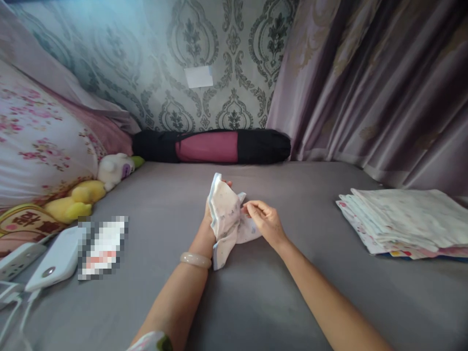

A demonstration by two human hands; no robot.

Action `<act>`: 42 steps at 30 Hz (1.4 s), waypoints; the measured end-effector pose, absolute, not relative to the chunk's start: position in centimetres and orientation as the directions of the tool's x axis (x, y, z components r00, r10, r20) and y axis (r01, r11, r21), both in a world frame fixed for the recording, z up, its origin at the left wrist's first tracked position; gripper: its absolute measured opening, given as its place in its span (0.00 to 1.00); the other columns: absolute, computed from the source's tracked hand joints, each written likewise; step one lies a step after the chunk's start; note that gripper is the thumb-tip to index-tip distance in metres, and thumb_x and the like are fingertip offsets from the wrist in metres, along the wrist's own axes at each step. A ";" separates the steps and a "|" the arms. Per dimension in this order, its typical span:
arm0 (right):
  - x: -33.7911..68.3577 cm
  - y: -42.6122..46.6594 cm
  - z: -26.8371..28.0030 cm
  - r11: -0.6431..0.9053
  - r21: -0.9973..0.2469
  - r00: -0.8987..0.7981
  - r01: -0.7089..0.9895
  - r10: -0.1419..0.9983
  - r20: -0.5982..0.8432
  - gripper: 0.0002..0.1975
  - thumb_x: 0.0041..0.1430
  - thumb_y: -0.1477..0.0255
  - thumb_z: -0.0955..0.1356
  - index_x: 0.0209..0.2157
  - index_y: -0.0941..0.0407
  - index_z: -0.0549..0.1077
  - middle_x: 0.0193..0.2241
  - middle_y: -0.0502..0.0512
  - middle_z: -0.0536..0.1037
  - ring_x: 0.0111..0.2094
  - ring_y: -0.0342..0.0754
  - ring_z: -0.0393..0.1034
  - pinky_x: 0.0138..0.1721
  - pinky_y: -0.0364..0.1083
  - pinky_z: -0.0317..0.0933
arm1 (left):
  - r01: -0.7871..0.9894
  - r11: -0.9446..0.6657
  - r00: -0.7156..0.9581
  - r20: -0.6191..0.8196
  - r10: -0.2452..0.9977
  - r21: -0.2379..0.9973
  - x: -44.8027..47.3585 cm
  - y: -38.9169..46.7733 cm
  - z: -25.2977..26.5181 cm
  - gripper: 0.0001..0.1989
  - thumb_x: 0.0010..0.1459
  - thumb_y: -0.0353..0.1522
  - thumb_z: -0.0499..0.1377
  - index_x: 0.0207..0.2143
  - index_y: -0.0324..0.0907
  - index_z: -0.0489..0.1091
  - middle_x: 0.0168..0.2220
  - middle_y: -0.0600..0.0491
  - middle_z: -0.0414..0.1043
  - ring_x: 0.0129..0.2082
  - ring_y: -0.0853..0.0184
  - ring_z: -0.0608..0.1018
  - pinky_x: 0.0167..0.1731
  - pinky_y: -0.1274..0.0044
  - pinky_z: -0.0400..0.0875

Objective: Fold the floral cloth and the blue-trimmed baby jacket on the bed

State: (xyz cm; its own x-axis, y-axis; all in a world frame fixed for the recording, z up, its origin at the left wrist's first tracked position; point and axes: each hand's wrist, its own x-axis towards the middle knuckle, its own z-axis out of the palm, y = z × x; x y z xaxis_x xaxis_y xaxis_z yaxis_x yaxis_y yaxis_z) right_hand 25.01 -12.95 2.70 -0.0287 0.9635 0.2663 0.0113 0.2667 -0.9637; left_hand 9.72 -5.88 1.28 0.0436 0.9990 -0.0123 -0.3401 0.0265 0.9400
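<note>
A small white printed cloth (pixel 226 207) with a pale blue edge is bunched up over the middle of the bed. It drapes across my left hand (pixel 207 213), which holds it from behind; most of that hand's fingers are hidden, with only fingertips showing past the top. A pale bangle (pixel 195 260) circles my left wrist. On the cloth's right side, my right hand (pixel 266 222) is closed, thumb and forefinger pinched together at the fabric. The cloth's lower right part hangs partly behind this hand.
Folded printed cloths (pixel 405 219) are stacked at the right. Leftward lie a white power bank (pixel 58 258), a power strip (pixel 20 261), cables, a blurred packet (pixel 104 248) and plush toys (pixel 117 168). A long black-and-maroon bag (pixel 208 146) rests along the wall, beside curtains (pixel 365 87).
</note>
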 end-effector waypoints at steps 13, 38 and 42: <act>26.3 -12.7 3.2 0.313 -0.939 -0.100 0.141 0.948 0.301 0.16 0.56 0.56 0.68 0.31 0.56 0.75 0.27 0.50 0.74 0.31 0.47 0.68 0.35 0.44 0.63 | -0.534 0.139 0.282 0.021 0.959 0.834 10.9 -6.7 3.9 0.15 0.42 0.35 0.70 0.31 0.41 0.72 0.24 0.59 0.70 0.21 0.75 0.70 0.23 0.82 0.65; 32.2 -13.0 6.9 0.192 -0.711 0.088 0.676 0.937 0.337 0.14 0.55 0.58 0.67 0.33 0.55 0.72 0.31 0.53 0.76 0.30 0.47 0.68 0.34 0.45 0.61 | -0.053 0.009 0.280 0.006 0.960 0.999 7.4 -6.6 5.5 0.18 0.49 0.46 0.65 0.26 0.38 0.73 0.20 0.55 0.67 0.17 0.75 0.66 0.17 0.83 0.57; 32.0 -14.3 8.2 0.172 -0.629 -0.069 0.758 0.980 0.185 0.16 0.50 0.57 0.71 0.34 0.54 0.71 0.35 0.52 0.75 0.32 0.46 0.67 0.34 0.44 0.59 | -0.053 0.025 0.277 -0.009 0.961 0.998 7.4 -6.7 5.8 0.19 0.48 0.46 0.66 0.25 0.38 0.71 0.20 0.56 0.67 0.18 0.76 0.66 0.18 0.83 0.58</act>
